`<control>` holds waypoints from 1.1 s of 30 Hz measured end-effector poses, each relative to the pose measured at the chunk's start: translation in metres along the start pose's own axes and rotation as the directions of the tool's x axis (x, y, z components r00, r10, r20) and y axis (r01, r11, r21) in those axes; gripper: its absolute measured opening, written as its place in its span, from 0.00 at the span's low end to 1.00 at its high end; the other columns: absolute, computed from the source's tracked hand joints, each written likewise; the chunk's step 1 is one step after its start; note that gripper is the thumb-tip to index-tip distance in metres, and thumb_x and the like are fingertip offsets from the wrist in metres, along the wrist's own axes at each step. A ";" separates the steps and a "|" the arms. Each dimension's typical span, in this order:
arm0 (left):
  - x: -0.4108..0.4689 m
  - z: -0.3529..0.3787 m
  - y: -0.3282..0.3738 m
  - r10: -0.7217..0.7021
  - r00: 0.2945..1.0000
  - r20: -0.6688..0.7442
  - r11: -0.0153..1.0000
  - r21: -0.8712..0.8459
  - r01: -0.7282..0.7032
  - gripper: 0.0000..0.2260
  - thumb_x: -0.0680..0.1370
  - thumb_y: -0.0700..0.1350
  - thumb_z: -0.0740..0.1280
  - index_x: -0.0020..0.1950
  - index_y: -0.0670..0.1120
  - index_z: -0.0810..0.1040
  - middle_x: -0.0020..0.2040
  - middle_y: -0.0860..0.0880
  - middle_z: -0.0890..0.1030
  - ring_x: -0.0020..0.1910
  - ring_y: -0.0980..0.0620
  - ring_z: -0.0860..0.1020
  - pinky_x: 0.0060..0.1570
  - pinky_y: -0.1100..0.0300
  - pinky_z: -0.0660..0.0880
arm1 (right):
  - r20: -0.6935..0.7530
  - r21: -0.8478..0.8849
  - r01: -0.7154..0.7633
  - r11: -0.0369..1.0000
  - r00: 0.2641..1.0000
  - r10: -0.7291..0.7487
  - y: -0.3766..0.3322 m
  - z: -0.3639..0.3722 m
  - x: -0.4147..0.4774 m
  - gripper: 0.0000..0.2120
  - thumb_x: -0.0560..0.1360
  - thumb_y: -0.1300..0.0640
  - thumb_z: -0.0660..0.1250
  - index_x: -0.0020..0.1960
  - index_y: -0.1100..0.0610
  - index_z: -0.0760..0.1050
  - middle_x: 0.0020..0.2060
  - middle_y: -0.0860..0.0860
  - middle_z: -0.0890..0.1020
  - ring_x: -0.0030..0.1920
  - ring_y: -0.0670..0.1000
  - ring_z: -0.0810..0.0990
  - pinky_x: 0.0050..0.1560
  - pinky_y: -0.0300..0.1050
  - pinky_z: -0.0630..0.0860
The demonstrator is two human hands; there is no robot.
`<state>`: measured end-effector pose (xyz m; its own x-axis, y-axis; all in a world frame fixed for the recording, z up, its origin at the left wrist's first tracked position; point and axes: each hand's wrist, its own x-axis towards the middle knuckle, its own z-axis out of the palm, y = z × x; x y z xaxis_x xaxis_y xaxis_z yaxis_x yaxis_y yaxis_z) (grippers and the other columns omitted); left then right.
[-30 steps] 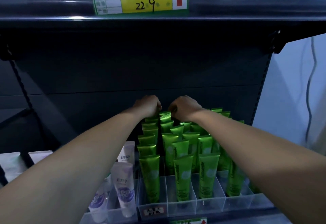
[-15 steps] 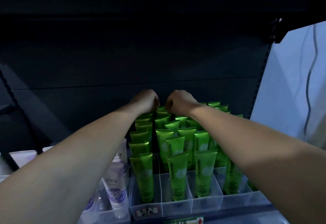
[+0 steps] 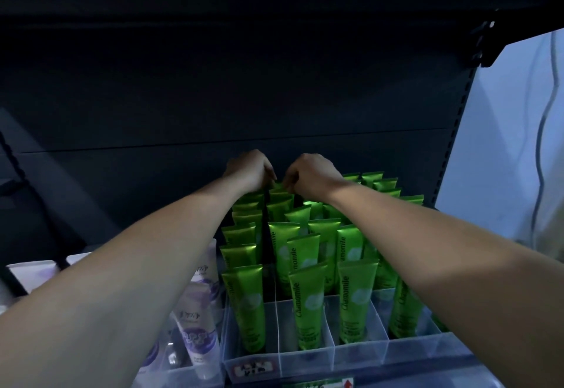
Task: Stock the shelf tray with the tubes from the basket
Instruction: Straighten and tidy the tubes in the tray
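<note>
While both hands work the far end, the green tubes [image 3: 306, 302] stand upright in lanes in the clear shelf tray [image 3: 360, 354], lower centre of frame, crimped ends up. "Chamomile" is printed down the front ones. Lanes run front to back, split by clear dividers. Rows are packed toward the rear, and there's a bare strip of tray floor in front of the first row.

Left hand [image 3: 248, 171] and right hand [image 3: 312, 175] sit side by side at mid-frame, just apart, over the rearmost tube tops of the left lanes. Backs of the hands face the camera, fingers curled downward into the tubes. Fingertips are mostly hidden, so I can't tell whether either hand actually grips a tube or only touches the tops. Both forearms run in from the bottom corners, the right one crossing over the right-hand lanes.

A red-and-white label [image 3: 254, 368] is stuck on the tray's front wall, lower left. White and purple tubes [image 3: 200, 339] stand in a neighbouring clear bin just left of the tray, partly under the left forearm. A pale box [image 3: 33, 271] is further left.

Dark back panel [image 3: 213, 97] fills the upper frame. Shelf bracket [image 3: 485, 42] is at upper right. White wall [image 3: 503, 143] at the right edge has a cable [image 3: 544, 107] hanging down it.
</note>
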<state>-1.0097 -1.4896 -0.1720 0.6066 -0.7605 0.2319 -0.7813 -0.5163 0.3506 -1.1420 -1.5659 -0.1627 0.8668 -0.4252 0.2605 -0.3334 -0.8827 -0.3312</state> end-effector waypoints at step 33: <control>-0.057 -0.020 0.012 0.148 0.983 0.109 0.989 0.013 -0.150 0.01 0.73 0.43 0.73 0.43 0.47 0.84 0.43 0.51 0.83 0.43 0.54 0.78 0.43 0.61 0.73 | 0.139 -0.149 0.101 0.984 0.987 -0.080 -0.004 -0.025 -0.050 0.08 0.75 0.53 0.68 0.52 0.46 0.82 0.57 0.46 0.78 0.62 0.49 0.68 0.58 0.39 0.66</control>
<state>-1.0500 -1.4446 -0.1628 0.4650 -0.8666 0.1812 -0.8653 -0.4016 0.3000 -1.1931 -1.5467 -0.1515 0.9339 -0.3209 0.1574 -0.2958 -0.9411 -0.1639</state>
